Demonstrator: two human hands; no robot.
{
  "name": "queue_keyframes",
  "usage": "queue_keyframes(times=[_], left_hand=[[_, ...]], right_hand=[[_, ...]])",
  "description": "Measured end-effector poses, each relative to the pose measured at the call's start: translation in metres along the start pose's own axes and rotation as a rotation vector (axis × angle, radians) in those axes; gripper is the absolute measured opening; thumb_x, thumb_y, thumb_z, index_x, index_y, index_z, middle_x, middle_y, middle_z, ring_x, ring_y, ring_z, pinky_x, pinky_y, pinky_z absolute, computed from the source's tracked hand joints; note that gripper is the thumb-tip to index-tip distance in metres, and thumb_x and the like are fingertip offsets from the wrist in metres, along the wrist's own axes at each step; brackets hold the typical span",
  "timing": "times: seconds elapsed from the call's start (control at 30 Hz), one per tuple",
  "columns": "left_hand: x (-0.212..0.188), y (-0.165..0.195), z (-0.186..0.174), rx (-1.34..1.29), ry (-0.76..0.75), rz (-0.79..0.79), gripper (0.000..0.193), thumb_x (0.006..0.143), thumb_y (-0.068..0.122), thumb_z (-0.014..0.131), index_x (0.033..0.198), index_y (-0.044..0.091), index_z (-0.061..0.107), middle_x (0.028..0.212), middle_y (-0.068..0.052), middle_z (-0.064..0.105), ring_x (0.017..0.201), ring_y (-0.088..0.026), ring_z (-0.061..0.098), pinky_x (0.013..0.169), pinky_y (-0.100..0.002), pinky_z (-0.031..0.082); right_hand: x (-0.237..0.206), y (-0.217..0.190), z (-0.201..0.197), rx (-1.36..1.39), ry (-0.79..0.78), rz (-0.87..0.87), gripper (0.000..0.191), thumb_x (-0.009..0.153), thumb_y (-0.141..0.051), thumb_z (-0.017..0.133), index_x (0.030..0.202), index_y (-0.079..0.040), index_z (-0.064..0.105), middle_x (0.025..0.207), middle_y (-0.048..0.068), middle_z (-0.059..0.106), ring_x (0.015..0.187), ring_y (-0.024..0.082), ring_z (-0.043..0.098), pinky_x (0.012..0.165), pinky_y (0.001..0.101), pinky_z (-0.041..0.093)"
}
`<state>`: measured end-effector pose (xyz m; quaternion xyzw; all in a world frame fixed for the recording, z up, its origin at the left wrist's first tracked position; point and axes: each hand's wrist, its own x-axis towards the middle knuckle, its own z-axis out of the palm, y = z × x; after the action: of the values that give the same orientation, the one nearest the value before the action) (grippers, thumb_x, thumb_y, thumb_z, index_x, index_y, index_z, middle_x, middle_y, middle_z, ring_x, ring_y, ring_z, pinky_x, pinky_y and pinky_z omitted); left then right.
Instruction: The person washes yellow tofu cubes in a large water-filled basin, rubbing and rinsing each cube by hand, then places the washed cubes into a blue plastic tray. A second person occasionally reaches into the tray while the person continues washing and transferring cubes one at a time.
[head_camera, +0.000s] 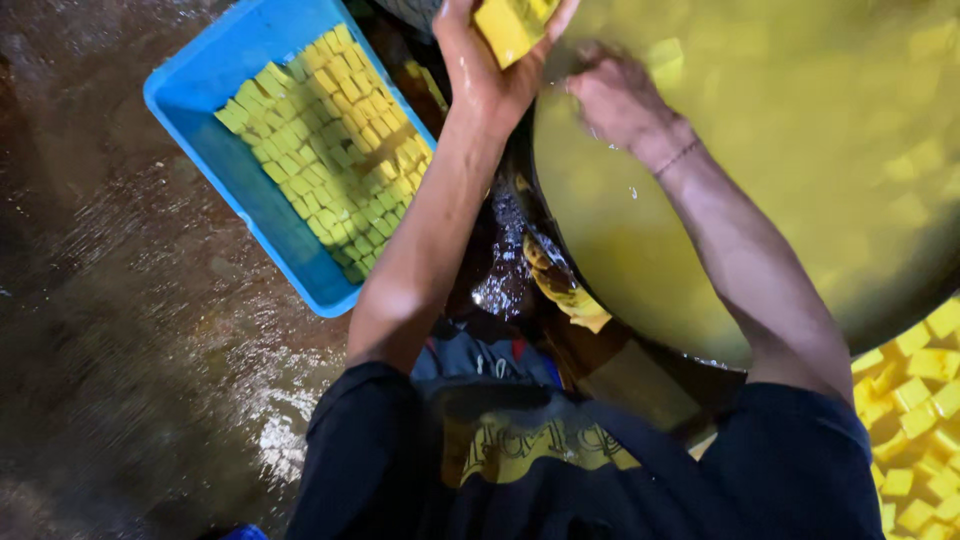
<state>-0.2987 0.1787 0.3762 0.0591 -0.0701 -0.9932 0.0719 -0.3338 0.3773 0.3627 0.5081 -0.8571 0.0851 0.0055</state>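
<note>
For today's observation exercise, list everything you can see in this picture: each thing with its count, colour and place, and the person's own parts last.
Crate: one, blue, upper left on the wet floor.
Cubes in the crate: many, yellow, packed in rows.
Vat: one large round vessel, filled with cloudy yellow liquid, upper right.
Cubes in the liquid: several, pale yellow, submerged and blurred.
Cube pile: many, yellow, lower right corner.
Floor: dark, wet, left side.
Shirt: one, dark with a yellow print, bottom centre.
Left hand: holds a yellow block at the top edge.
Right hand: dipped at the liquid's surface; whether it holds anything is hidden.
</note>
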Motion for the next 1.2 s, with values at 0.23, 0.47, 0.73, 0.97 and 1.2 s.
queue_keyframes(times=[0.23, 0.47, 0.73, 0.97, 1.2], left_hand=[[-0.026, 0.05, 0.012, 0.034, 0.0, 0.016, 0.036, 0.098, 0.024, 0.056, 0.128, 0.005, 0.06, 0.126, -0.013, 0.064, 0.117, -0.031, 0.063, 0.106, -0.059, 0.051], [-0.041, 0.058, -0.018, -0.005, 0.053, 0.002, 0.04, 0.097, 0.025, 0.056, 0.132, 0.007, 0.058, 0.128, -0.015, 0.063, 0.116, -0.034, 0.061, 0.104, -0.057, 0.05], [-0.06, 0.047, -0.071, 0.077, 0.189, 0.044, 0.042, 0.098, 0.016, 0.057, 0.138, 0.007, 0.057, 0.13, -0.012, 0.063, 0.117, -0.028, 0.061, 0.1, -0.043, 0.051], [-0.101, 0.048, -0.139, 0.082, 0.048, 0.216, 0.04, 0.105, 0.028, 0.051, 0.129, -0.003, 0.062, 0.12, -0.016, 0.066, 0.11, -0.028, 0.065, 0.096, -0.044, 0.057], [-0.128, 0.072, -0.188, 0.007, 0.228, 0.105, 0.024, 0.11, 0.023, 0.052, 0.118, 0.002, 0.062, 0.103, -0.013, 0.068, 0.096, -0.029, 0.067, 0.088, -0.046, 0.057]], right_hand=[[-0.013, 0.002, -0.037, 0.881, 0.086, 0.258, 0.036, 0.084, -0.001, 0.079, 0.116, -0.001, 0.062, 0.109, 0.012, 0.066, 0.095, 0.023, 0.067, 0.077, 0.0348, 0.057], [-0.007, -0.04, -0.08, 1.374, 0.229, 0.584, 0.032, 0.092, 0.002, 0.074, 0.123, 0.0, 0.067, 0.106, 0.006, 0.074, 0.083, 0.012, 0.067, 0.069, 0.0259, 0.056], [0.044, -0.129, -0.105, 0.985, 0.116, 0.446, 0.035, 0.086, -0.007, 0.09, 0.115, 0.001, 0.072, 0.095, 0.004, 0.07, 0.084, 0.009, 0.065, 0.071, 0.0249, 0.053], [0.078, -0.17, -0.07, 0.919, -0.029, 0.249, 0.028, 0.092, -0.005, 0.092, 0.113, 0.003, 0.074, 0.096, 0.007, 0.067, 0.083, 0.009, 0.061, 0.07, 0.0271, 0.048], [0.101, -0.235, -0.045, 0.933, -0.126, 0.291, 0.032, 0.101, -0.004, 0.079, 0.125, 0.002, 0.058, 0.11, 0.01, 0.063, 0.093, 0.018, 0.064, 0.083, 0.0291, 0.053]])
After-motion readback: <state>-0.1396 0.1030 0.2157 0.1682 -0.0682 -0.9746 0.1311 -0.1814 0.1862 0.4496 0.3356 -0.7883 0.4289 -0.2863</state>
